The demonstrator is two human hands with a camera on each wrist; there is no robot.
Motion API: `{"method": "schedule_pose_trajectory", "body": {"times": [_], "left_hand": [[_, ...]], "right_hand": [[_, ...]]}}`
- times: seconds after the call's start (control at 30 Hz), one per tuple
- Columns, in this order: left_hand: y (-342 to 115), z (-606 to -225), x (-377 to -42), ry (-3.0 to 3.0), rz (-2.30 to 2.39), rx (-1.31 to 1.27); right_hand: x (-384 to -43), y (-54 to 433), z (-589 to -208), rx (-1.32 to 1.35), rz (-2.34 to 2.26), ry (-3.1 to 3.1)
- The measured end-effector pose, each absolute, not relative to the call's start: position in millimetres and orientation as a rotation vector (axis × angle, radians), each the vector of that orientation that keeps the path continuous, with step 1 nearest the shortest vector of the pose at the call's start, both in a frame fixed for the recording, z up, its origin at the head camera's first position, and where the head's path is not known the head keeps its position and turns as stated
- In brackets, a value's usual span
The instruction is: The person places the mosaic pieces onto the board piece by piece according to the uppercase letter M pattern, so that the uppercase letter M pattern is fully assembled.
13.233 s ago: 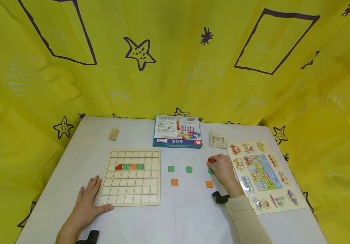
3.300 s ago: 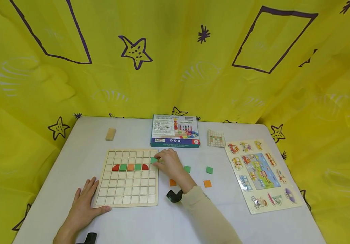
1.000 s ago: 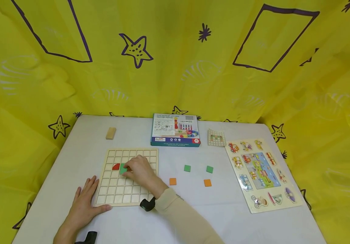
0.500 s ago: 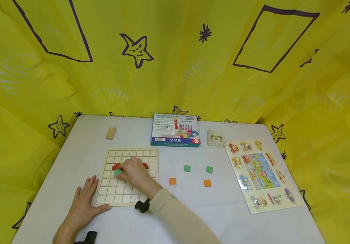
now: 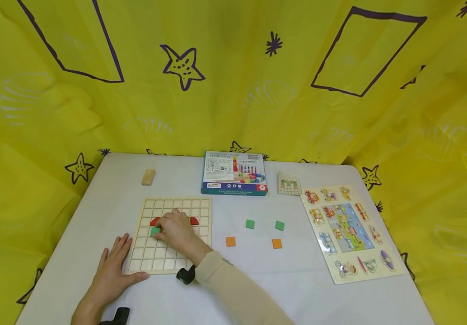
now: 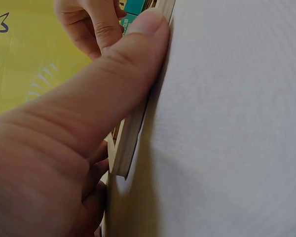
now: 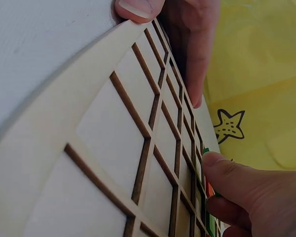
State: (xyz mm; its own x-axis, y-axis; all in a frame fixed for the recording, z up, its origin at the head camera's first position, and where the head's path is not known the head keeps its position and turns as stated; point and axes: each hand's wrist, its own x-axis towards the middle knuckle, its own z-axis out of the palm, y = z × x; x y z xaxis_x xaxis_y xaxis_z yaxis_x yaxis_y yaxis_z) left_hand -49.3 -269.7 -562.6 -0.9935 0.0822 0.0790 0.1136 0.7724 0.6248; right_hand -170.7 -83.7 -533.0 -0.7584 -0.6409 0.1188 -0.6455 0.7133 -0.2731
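1. Clock's centred on the wooden grid board point(image 5: 161, 264), 12 being the far side. Its compartments hold red quarter-round pieces point(image 5: 194, 220) at 10 and 2; the hand hides whatever sits between them.
2. Green tile point(image 5: 154, 231) is at 9 o'clock on the board, directly on the 6 o'clock side of the left red piece. Can't tell if it's fully seated.
3. Tile looks flat, plain and bright green, partly covered by fingers.
4. Right hand point(image 5: 178, 231) has that tile pinched between thumb and finger.
5. Left hand point(image 5: 113, 273) is at 8 o'clock, fingers spread, gripping nothing, thumb resting on the board's near edge.
6. Printed box point(image 5: 234, 174) at 1 o'clock, can't see inside.
7. Loose on the table around 3: two green squares point(image 5: 250, 224) and two orange squares point(image 5: 231, 241).
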Motion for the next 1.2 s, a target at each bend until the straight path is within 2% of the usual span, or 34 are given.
{"method": "schedule_pose_trajectory", "body": {"times": [1.2], "left_hand": [[-269.0, -564.4, -47.6, -2.865, -1.03, -0.183]], "right_hand": [[-167.1, -91.5, -538.4, 1.015, 0.437, -2.899]]}}
